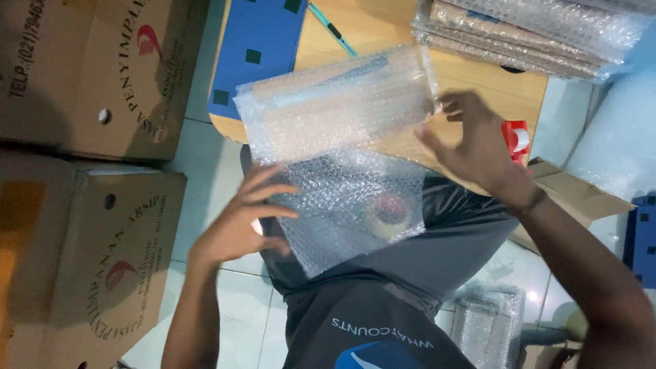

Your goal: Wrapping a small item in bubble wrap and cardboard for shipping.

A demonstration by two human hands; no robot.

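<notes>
A long parcel wrapped in clear bubble wrap (342, 102) lies across my lap and a low wooden board (355, 27). A loose flap of the wrap hangs down over my grey trousers. My left hand (242, 219) holds the flap's left edge, fingers spread against it. At the parcel's right end, my right hand (475, 140) pinches the wrap with thumb and fingers. Behind the hanging flap a roll of clear tape (389, 215) shows through, resting on my lap.
Two large brown cardboard boxes (82, 68) stand at left on the pale tiled floor. A blue panel (260, 48) lies on the board. Several wrapped parcels (526, 34) are stacked at top right. A red tape dispenser (517, 137) and more bubble wrap (488, 321) lie at right.
</notes>
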